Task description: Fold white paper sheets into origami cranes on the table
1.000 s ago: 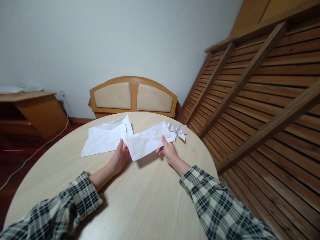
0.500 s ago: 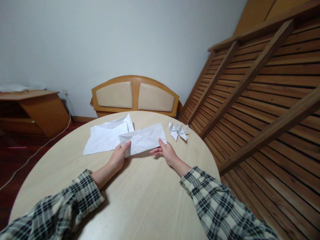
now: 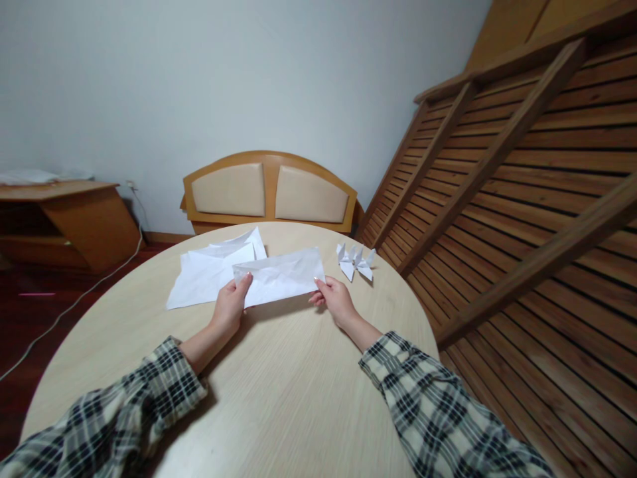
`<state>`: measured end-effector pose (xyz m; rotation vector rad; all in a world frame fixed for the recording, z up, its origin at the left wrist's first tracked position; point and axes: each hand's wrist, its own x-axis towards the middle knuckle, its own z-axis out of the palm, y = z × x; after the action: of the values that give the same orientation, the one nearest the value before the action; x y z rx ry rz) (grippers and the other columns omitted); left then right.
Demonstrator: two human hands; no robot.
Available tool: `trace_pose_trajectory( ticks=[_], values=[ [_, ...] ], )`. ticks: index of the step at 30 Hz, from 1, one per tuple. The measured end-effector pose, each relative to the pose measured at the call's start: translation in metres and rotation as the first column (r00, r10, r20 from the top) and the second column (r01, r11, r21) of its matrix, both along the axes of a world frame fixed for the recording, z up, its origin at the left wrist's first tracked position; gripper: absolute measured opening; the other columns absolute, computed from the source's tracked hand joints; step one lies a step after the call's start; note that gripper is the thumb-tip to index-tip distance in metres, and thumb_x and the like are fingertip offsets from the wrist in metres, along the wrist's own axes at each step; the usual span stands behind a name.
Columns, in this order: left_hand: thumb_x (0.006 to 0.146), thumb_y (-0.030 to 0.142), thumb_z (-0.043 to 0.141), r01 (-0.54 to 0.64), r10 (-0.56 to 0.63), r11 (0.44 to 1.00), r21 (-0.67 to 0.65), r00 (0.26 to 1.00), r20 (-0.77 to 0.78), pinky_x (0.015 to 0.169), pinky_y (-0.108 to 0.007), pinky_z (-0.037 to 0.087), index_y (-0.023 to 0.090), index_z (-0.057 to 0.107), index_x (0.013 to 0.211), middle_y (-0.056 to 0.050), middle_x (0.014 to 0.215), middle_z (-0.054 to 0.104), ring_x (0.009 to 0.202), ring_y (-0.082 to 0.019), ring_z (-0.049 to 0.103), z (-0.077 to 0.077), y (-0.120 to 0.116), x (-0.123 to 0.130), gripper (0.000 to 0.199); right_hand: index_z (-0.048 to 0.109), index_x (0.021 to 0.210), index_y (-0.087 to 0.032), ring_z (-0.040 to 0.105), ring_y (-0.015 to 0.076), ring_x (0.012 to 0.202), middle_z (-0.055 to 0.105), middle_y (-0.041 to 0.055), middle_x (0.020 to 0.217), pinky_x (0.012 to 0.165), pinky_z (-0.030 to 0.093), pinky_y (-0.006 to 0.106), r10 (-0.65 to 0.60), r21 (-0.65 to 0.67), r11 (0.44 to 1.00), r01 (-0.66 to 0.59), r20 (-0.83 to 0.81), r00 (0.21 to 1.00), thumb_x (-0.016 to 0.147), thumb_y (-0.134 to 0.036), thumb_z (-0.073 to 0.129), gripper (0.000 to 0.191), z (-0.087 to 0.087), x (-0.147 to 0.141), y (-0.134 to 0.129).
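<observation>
White paper (image 3: 281,277), plaid sleeves (image 3: 432,398)

Pale wall (image 3: 279,73) before me, dark red floor (image 3: 30,312) below.
Past my round, light-wood table (image 3: 298,398) I see a headboard (image 3: 270,186) with two cream panels (image 3: 229,190); a wooden desk (image 3: 94,229) stands on my left, and a slatted wooden frame (image 3: 512,149) slants on my right.

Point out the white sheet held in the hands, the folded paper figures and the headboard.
White sheet (image 3: 283,277), head view: middle of its face.
Folded paper figures (image 3: 347,265), head view: body of the left one.
Headboard (image 3: 269,189), head view: wooden strip between pale panels.
</observation>
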<state>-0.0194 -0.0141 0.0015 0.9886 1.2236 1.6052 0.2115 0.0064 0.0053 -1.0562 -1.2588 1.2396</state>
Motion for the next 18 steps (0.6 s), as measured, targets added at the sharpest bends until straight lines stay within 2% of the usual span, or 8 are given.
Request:
trace_pose_trajectory(
  ticks=[4,9,11,13,15,18],
  values=[
    [0.068,0.063,0.064,-0.025,0.025,1.000,0.000,0.999,-0.031,0.039,-0.021,0.031,0.017,0.056,0.066,0.003,0.051,0.053,0.045,-0.012,0.045,0.004,-0.002,-0.001,0.047,0.058,0.074,-0.016,0.061,0.0113,0.049,0.061,-0.0005,0.053,0.044,0.045,0.018,0.003,0.033,0.999,-0.004,0.010,1.000,0.073,-0.048,0.068,0.034,-0.001,0.001,-0.001],
    [0.075,0.063,0.060,-0.010,0.008,0.998,-0.061,1.000,-0.024,0.032,-0.021,0.027,0.019,0.054,0.066,0.002,0.049,0.050,0.040,-0.011,0.044,0.005,0.000,-0.002,0.045,0.057,0.077,-0.016,0.058,0.0098,0.047,0.058,-0.0034,0.053,0.044,0.042,0.017,0.023,0.029,0.999,-0.022,-0.022,1.000,0.071,-0.047,0.068,0.033,0.001,0.003,-0.002],
    [0.079,0.061,0.057,-0.030,0.036,0.995,-0.093,0.997,0.067,0.032,-0.021,0.030,0.020,0.055,0.070,0.001,0.053,0.053,0.041,-0.012,0.047,0.006,0.001,-0.003,0.043,0.056,0.077,-0.017,0.058,0.0094,0.048,0.058,-0.0038,0.055,0.046,0.043,0.018,0.011,0.016,1.000,-0.010,-0.052,0.999,0.071,-0.046,0.068,0.032,0.002,0.004,-0.001],
    [0.081,0.061,0.055,-0.019,0.039,0.995,-0.093,0.975,0.218,0.036,-0.021,0.039,0.020,0.056,0.078,-0.001,0.061,0.059,0.046,-0.013,0.053,0.007,0.000,-0.002,0.041,0.056,0.077,-0.017,0.057,0.0090,0.049,0.058,-0.0040,0.056,0.047,0.044,0.018,-0.015,-0.004,1.000,0.014,-0.096,0.995,0.070,-0.045,0.069,0.031,0.003,0.007,0.001],
    [0.080,0.064,0.053,0.096,-0.075,0.994,-0.056,0.949,0.307,0.045,-0.024,0.048,0.019,0.057,0.085,-0.004,0.069,0.064,0.053,-0.015,0.059,0.010,-0.002,-0.001,0.045,0.057,0.078,-0.017,0.057,0.0083,0.048,0.060,-0.0033,0.059,0.049,0.045,0.018,-0.048,-0.027,0.999,0.045,-0.151,0.987,0.070,-0.044,0.069,0.030,0.003,0.009,0.003],
    [0.078,0.058,0.060,0.332,-0.317,0.943,-0.008,0.907,0.277,0.059,-0.028,0.054,0.015,0.058,0.088,-0.009,0.080,0.068,0.061,-0.015,0.062,0.014,-0.009,0.004,0.044,0.057,0.082,-0.017,0.058,0.0069,0.050,0.065,-0.0007,0.070,0.050,0.046,0.018,-0.076,-0.062,0.996,0.064,-0.209,0.975,0.072,-0.042,0.069,0.029,0.004,0.012,0.004]
  ],
)
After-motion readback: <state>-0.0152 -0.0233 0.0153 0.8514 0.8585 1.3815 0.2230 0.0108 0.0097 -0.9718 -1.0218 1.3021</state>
